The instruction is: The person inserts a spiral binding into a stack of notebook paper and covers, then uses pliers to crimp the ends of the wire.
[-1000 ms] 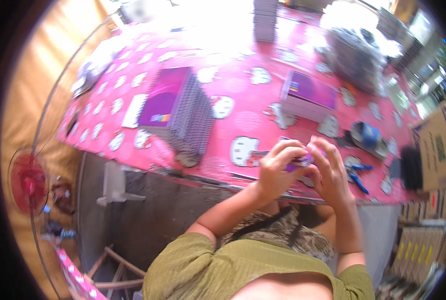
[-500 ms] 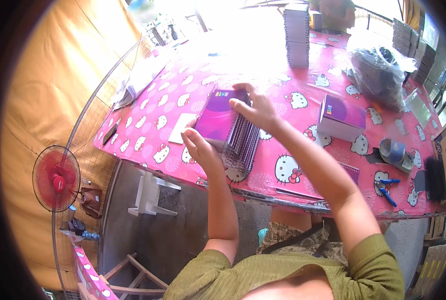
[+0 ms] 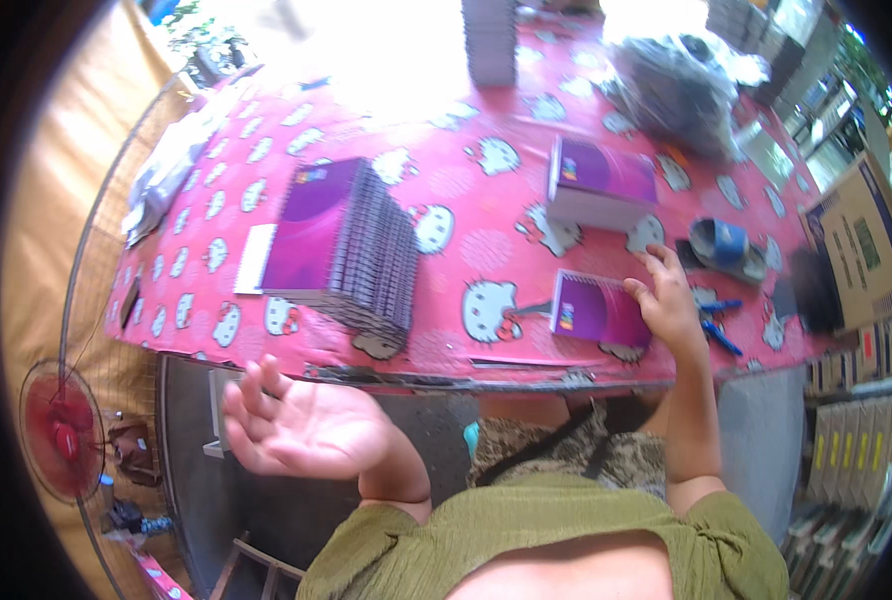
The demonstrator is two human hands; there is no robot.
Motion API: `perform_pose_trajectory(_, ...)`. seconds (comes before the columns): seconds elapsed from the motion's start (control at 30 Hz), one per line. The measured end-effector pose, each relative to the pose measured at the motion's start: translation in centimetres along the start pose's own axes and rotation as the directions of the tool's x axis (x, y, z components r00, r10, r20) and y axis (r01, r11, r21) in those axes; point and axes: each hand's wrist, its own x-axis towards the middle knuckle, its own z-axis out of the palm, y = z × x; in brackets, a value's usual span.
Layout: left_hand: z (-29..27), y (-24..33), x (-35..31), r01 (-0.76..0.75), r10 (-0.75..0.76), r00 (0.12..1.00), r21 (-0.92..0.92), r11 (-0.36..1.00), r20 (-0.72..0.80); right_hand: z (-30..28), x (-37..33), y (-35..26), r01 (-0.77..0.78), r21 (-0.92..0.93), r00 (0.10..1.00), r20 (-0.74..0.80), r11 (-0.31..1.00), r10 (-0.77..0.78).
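My left hand point(image 3: 306, 420) is off the table's near edge, palm up, with fingers apart and nothing in it. At the right edge of a single purple spiral notebook point(image 3: 601, 312) is my right hand point(image 3: 671, 305), its thumb at the notebook's upper right corner and its fingers spread. That notebook lies flat near the front of the table. To the left stands a stack of purple spiral notebooks point(image 3: 316, 220), its black coils facing right. Beyond the single notebook sits a shorter purple-topped stack point(image 3: 603, 175) with white page edges.
Blue-handled pliers point(image 3: 721, 330), a blue and grey slipper-like item point(image 3: 726, 248) and a cardboard box point(image 3: 861, 245) are at the right. Behind are a plastic bag point(image 3: 671, 90) and a tall stack point(image 3: 490, 45). A red fan point(image 3: 63, 435) stands left of the pink table point(image 3: 446, 300).
Both hands have come off the left notebook stack. My left hand has drawn back toward me and turned palm up; my right hand has moved right to the single notebook. The view has shifted.
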Motion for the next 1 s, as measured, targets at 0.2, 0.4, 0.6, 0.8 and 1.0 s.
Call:
perform_pose_trajectory(0.2, 6.8, 1.5, -9.0, 0.610, -0.562, 0.540, 0.168, 0.774, 0.627, -1.1, -1.5, 3.1, -0.010, -0.086, 0.988, 0.152, 0.996, 0.024)
perform_pose_trajectory(0.4, 7.2, -0.2, -13.9, 0.692, -0.770, 0.183, 0.476, 0.543, 0.612, -1.8, -1.2, 2.8, 0.040, 0.010, 0.998, -0.049, 0.999, -0.039)
perform_pose_trajectory(0.6, 8.2, 1.6, -15.0, 0.567, -0.547, 0.244, 0.340, 0.750, 0.801, -0.9, -4.2, -1.3, -0.043, 0.666, 0.992, -0.061, 0.745, 0.111)
perform_pose_trajectory(0.8, 8.0, 0.9, -16.0, 0.415, -0.522, 0.230, 0.403, 0.816, 0.821, 1.9, -4.6, -0.4, -0.102, 0.829, 0.986, 0.009, 0.549, 0.169)
perform_pose_trajectory(1.0, 8.4, 1.4, -15.8, 0.406, -0.585, 0.187, 0.481, 0.777, 0.789, 2.4, -4.2, 0.0, 0.033, 0.687, 0.981, -0.163, 0.726, 0.110)
